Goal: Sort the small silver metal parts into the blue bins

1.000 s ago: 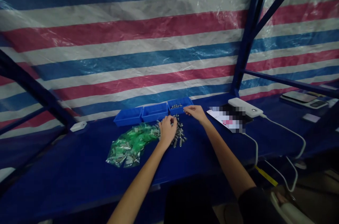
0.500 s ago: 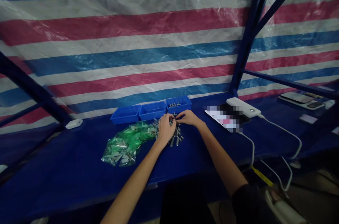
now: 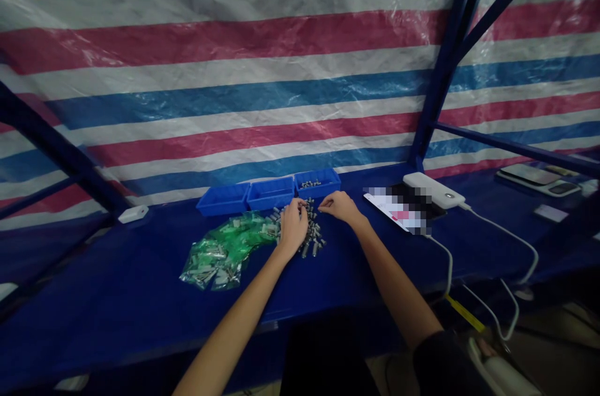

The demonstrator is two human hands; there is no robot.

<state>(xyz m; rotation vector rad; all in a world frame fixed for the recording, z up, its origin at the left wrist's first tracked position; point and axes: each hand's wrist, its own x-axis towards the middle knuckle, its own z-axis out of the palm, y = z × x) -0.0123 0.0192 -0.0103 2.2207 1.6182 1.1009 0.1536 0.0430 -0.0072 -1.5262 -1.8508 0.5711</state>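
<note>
A pile of small metal parts [image 3: 315,235] lies on the blue table [image 3: 337,283]. Over the pile's left side is my left hand [image 3: 294,224], its fingers curled together; what they hold, if anything, is too small to name. Just right of the pile, my right hand [image 3: 338,205] has thumb and fingertips pinched together, with anything between them too small to make out. Clear and green plastic bags [image 3: 215,255] with small pieces inside lie left of my left hand. Behind the pile, a blue bin [image 3: 330,183] holds some small metal parts.
Two more blue bins [image 3: 222,201] stand left of the first. To the right lie a phone [image 3: 398,212], a white power bank [image 3: 431,190] with cables and a scale [image 3: 537,177]. A white adapter [image 3: 134,214] sits at the left. Blue frame posts and striped sheeting stand behind.
My right hand has moved right, away from my left hand, and a gap now separates their fingertips. My left hand remains over the pile. The view has shifted slightly.
</note>
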